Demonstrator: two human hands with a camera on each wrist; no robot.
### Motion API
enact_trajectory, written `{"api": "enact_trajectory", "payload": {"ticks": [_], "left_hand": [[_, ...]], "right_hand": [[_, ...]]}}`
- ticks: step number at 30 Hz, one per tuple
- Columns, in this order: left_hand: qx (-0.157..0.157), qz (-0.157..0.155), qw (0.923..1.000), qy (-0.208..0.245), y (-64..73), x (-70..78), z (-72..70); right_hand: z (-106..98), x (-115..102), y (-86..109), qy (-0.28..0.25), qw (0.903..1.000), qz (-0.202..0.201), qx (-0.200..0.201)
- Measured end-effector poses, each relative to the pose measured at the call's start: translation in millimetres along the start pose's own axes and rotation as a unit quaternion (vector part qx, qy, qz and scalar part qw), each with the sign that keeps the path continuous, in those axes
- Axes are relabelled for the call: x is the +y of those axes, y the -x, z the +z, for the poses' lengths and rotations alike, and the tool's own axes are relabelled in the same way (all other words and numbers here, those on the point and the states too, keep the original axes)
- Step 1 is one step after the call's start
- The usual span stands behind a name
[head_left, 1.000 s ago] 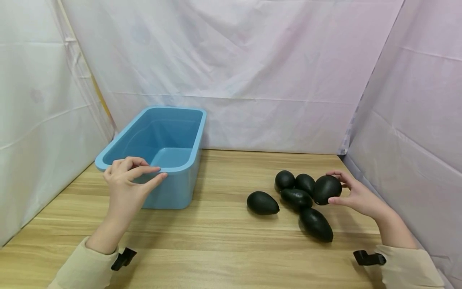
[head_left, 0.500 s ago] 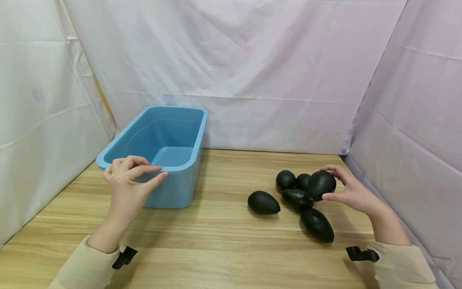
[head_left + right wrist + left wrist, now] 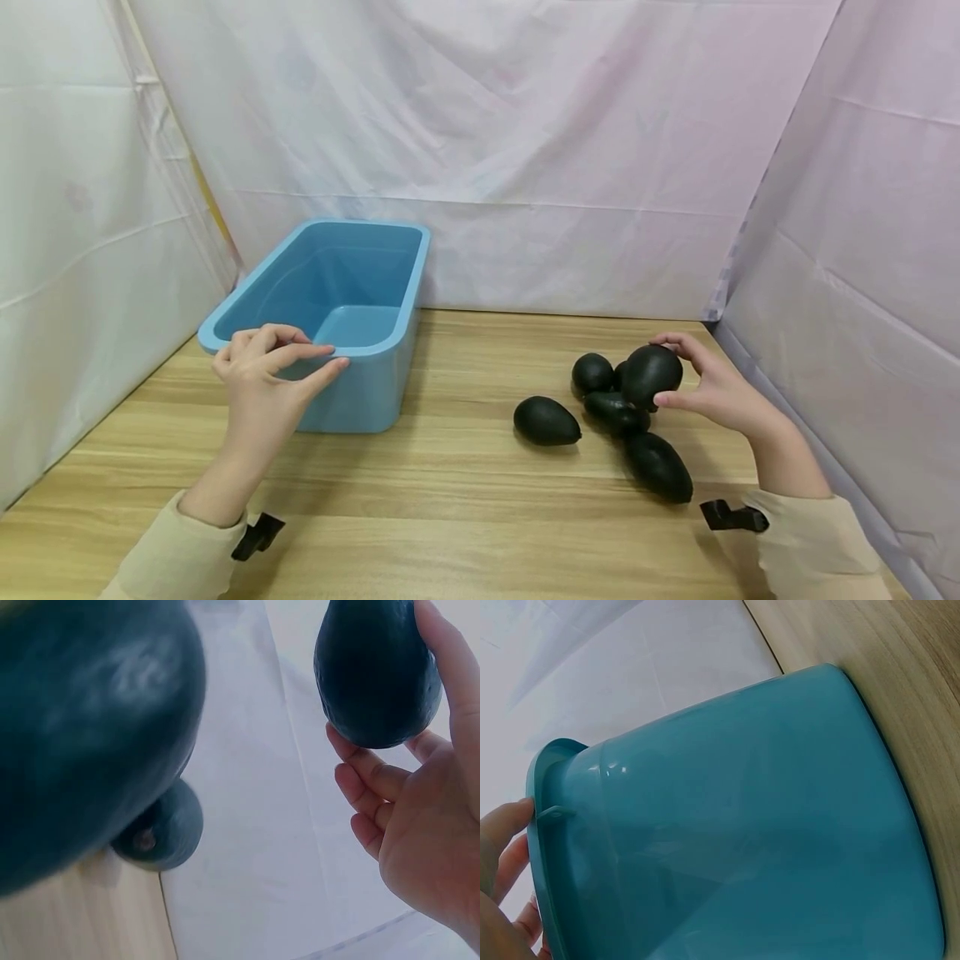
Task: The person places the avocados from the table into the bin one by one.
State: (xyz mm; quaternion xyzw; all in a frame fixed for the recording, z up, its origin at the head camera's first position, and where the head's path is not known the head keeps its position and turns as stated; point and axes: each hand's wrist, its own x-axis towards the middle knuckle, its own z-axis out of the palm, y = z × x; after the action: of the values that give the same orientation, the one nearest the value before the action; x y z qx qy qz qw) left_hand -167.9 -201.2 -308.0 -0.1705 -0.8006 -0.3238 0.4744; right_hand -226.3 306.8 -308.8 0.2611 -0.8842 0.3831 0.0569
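Note:
My left hand point(image 3: 262, 375) pinches the near rim of a light blue plastic tub point(image 3: 367, 392), thumb outside and fingers over the edge. The left wrist view shows the thumb at the lip of the tub point(image 3: 735, 817). On the right, my right hand point(image 3: 716, 392) grips a dark green avocado point(image 3: 651, 377) between thumb and fingers, above the pile. In the right wrist view this avocado point(image 3: 379, 671) is raised against the white cloth. Under and beside it lie several other avocados, among them one in the middle point(image 3: 615, 414), partly covered.
A separate avocado point(image 3: 547, 421) lies left of the pile, and another point(image 3: 658, 468) points toward the front. A round-looking one point(image 3: 592, 374) sits at the back. White cloth point(image 3: 517, 150) hangs behind and at both sides of the wooden table point(image 3: 465, 500).
My right hand has moved left and slightly up with the avocado, which now covers more of the one behind it. The left hand stays at the tub's rim.

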Motion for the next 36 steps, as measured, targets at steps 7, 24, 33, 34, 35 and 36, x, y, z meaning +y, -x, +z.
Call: {"api": "enact_trajectory", "payload": {"ticks": [7, 24, 33, 34, 35, 36], "left_hand": [[0.000, -0.011, 0.9999, 0.005, 0.0, 2.5, -0.7], [-0.008, -0.037, 0.9993, 0.005, -2.6, 6.2, -1.9], [-0.037, -0.073, 0.9966, -0.011, -6.1, 11.4, -5.6], [-0.040, -0.077, 0.9961, -0.012, -6.5, 12.0, -6.0], [-0.044, -0.081, 0.9957, -0.014, -6.9, 12.6, -6.4], [-0.047, -0.084, 0.9953, -0.015, -7.3, 13.1, -6.8]], "right_hand": [[3.0, -26.8, -6.7, 0.011, 0.9998, -0.014, 0.006], [6.7, -67.4, -19.6, -0.004, 0.9990, -0.043, 0.001], [11.4, -57.2, -33.3, -0.075, 0.9950, -0.063, -0.021], [12.4, -55.7, -35.1, -0.079, 0.9948, -0.062, -0.019], [13.6, -54.4, -36.9, -0.083, 0.9945, -0.061, -0.018], [14.6, -54.5, -38.5, -0.087, 0.9941, -0.063, -0.017]]}}
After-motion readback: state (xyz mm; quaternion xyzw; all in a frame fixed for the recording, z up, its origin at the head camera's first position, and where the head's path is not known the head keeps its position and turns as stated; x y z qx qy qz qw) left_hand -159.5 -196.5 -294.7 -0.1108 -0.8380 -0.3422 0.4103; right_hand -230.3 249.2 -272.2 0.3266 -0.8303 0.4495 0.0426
